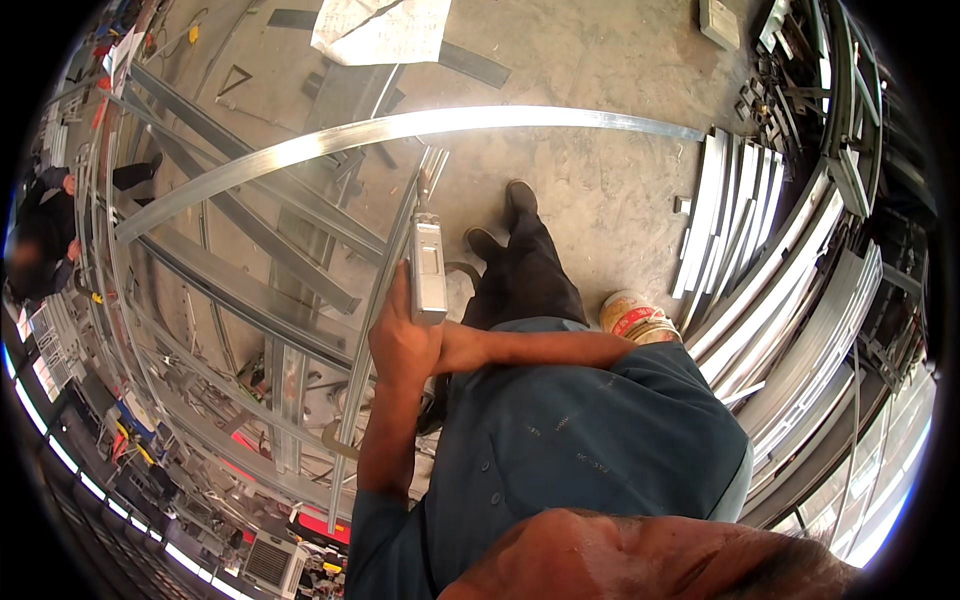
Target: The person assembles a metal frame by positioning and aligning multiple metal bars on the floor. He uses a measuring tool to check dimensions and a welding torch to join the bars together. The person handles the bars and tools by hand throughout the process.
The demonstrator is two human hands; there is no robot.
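A silver, boxy, long hand tool [429, 265] with a narrow front end points away from me. My left hand [403, 338] is closed against its rear left side, one finger lying along the body. My right forearm crosses in front of my body, and my right hand [452, 350] sits behind the left one, its fingers hidden. A narrow metal bar [352, 410] runs lengthwise just left of the tool and passes beneath my left hand. Beyond the tool's tip, a long shiny metal strip [430, 122] spans from left to right, looking bowed through the lens.
Crossed metal profiles [235, 275] form a frame on the left. Further left is another person [45, 235]. Stacked metal lengths [730, 215] lie to the right, near a round bucket [637, 315]. A paper sheet [385, 30] lies at the far side, a pale block [719, 25] at far right.
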